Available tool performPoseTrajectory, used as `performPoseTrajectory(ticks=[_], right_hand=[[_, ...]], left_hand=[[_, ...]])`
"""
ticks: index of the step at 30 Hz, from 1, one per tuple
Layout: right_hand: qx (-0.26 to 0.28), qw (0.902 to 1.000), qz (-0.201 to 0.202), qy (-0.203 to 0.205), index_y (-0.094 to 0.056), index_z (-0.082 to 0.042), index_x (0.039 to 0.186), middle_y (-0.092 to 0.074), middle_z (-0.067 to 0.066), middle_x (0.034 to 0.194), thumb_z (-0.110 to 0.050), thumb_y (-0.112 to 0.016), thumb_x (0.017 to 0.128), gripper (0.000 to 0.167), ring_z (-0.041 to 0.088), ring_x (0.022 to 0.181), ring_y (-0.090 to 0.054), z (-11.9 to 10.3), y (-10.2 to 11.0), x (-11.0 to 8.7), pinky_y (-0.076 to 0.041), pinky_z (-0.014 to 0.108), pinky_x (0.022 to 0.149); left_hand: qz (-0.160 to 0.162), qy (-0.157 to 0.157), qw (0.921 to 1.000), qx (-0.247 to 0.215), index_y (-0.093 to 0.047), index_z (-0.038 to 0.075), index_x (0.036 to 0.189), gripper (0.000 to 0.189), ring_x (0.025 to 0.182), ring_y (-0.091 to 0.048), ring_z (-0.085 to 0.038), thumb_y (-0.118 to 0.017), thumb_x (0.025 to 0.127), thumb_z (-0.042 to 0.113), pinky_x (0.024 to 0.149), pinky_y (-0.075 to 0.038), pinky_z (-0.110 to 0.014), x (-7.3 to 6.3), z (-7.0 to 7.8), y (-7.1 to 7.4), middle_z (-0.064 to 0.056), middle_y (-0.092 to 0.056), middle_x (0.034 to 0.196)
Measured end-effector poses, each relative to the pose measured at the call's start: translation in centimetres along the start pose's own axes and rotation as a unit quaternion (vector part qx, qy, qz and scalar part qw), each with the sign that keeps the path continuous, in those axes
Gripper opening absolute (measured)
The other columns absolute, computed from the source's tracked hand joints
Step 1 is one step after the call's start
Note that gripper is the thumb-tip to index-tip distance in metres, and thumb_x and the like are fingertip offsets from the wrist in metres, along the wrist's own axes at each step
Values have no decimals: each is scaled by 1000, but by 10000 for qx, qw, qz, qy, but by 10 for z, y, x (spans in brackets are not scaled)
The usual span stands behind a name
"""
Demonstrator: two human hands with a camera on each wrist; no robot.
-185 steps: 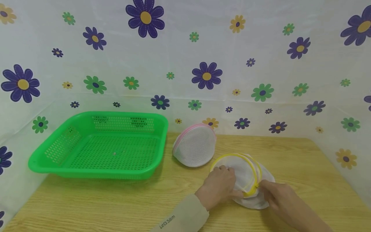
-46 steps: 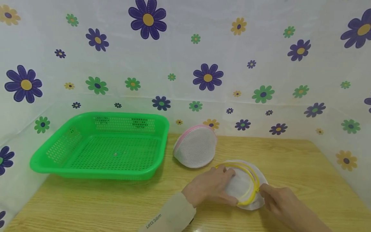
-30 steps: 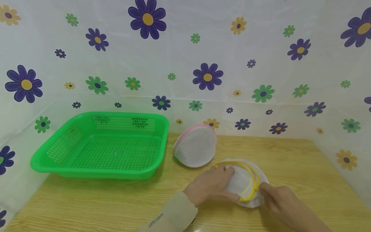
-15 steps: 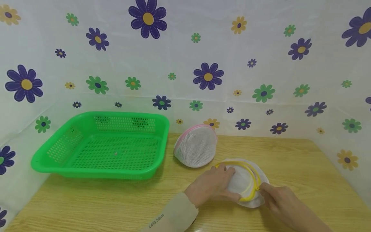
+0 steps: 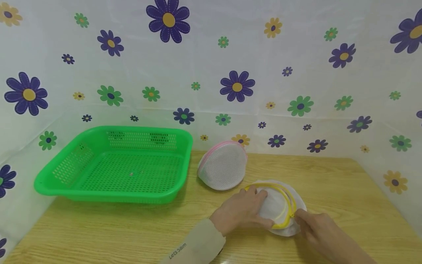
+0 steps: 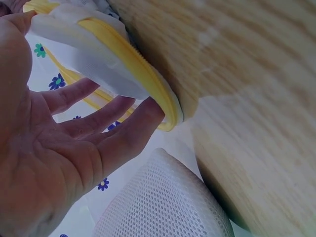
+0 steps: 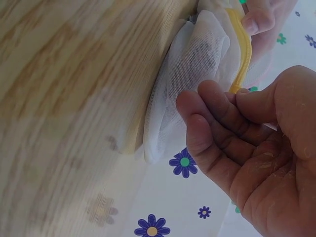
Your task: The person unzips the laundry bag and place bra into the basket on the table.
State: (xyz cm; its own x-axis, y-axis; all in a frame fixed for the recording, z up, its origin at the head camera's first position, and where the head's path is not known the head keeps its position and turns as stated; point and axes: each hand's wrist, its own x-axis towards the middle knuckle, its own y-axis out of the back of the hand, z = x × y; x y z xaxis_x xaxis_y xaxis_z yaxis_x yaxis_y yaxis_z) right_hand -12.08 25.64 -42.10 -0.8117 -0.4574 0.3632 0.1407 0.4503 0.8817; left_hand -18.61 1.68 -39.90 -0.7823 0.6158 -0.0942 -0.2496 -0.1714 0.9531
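A white mesh laundry bag (image 5: 271, 207) with yellow zipper trim lies on the table, right of centre. My left hand (image 5: 239, 212) holds its near-left rim, thumb at the front edge and fingers at the far side. In the left wrist view, those fingers (image 6: 123, 131) reach under the yellow zipper band (image 6: 131, 57). On the bag's right side, my right hand (image 5: 318, 227) pinches the zipper at its pull. The right wrist view shows thumb and index finger meeting at the end of the yellow zipper (image 7: 242, 59), which hides most of the pull; the other fingers are curled.
A second mesh bag, white with pink trim (image 5: 222, 167), stands just behind my left hand. To the left sits a green perforated basket (image 5: 113, 198). A flower-printed white sheet (image 5: 211, 55) closes off the back and sides of the wooden table (image 5: 115, 231).
Compared with several seconds ago, the bag lies flatter, and my left hand has moved left with its fingers spread wider along the rim. Over the last second, the hands hardly move.
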Motion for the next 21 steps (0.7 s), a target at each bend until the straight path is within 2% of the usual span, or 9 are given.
performPoseTrajectory(ticks=[21], right_hand=[[154,9983,-507,-223,-51,-19,82,-37,-19,64,5,-64,91,28,-8,58,-31,-3,4,0,-34,17,50]], left_hand=[[-89,57,9999,11,-53,21,136,67,91,-56,-20,-67,85,62,69,-46,-26,1,1,0,-7,-58,126]])
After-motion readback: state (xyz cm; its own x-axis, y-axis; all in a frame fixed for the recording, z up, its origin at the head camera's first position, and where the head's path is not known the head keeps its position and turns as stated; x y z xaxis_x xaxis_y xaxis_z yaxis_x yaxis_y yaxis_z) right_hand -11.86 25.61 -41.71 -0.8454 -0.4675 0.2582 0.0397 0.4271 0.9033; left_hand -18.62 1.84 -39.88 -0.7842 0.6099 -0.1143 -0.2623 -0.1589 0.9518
